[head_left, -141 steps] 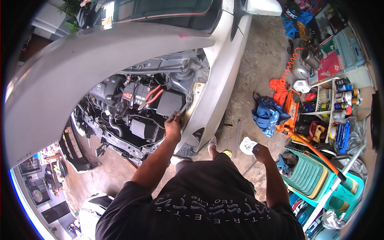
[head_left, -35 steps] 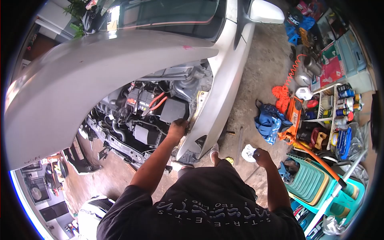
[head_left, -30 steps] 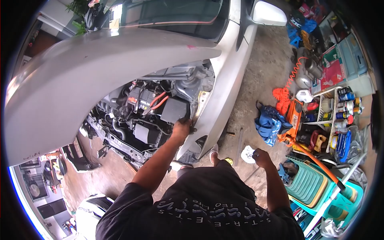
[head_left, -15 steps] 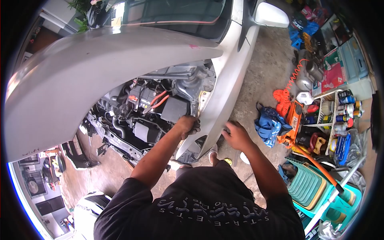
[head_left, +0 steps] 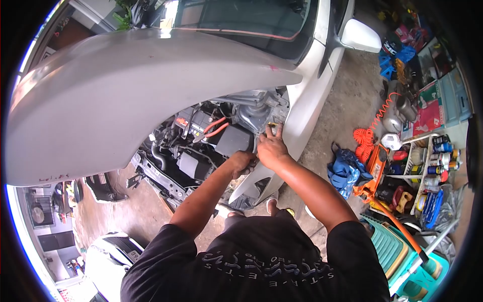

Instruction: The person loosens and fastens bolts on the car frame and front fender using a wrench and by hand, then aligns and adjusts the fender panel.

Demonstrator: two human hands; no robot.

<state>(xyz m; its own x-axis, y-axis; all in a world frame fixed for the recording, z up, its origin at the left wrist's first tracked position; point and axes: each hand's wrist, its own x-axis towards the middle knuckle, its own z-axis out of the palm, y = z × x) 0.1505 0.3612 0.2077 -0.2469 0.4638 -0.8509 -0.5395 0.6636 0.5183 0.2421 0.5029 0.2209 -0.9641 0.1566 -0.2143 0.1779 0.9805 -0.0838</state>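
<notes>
The car's white front fender [head_left: 308,118] stands beside the engine bay under a raised grey hood [head_left: 126,95]. My left hand [head_left: 243,163] is at the fender's inner edge, fingers curled; what they close on is hidden. Just above and to the right, my right hand [head_left: 272,148] lies on the fender's upper edge with its fingers apart, pointing toward a small yellowish bracket. Left of my hands is a black box cover [head_left: 235,140]. Pliers with red-orange handles [head_left: 217,129] lie across the engine bay by the battery [head_left: 195,121].
On the right are a coiled orange air hose [head_left: 363,141], an orange floor jack [head_left: 375,168], a blue bag [head_left: 346,171], a rack of bottles and cans [head_left: 427,166] and teal stools [head_left: 390,251]. A removed bumper part [head_left: 103,190] lies on the floor at left.
My right hand has moved left and up from the fender's outer side to its inner edge, fingers spreading. My left hand stays at the inner edge. The view has shifted slightly.
</notes>
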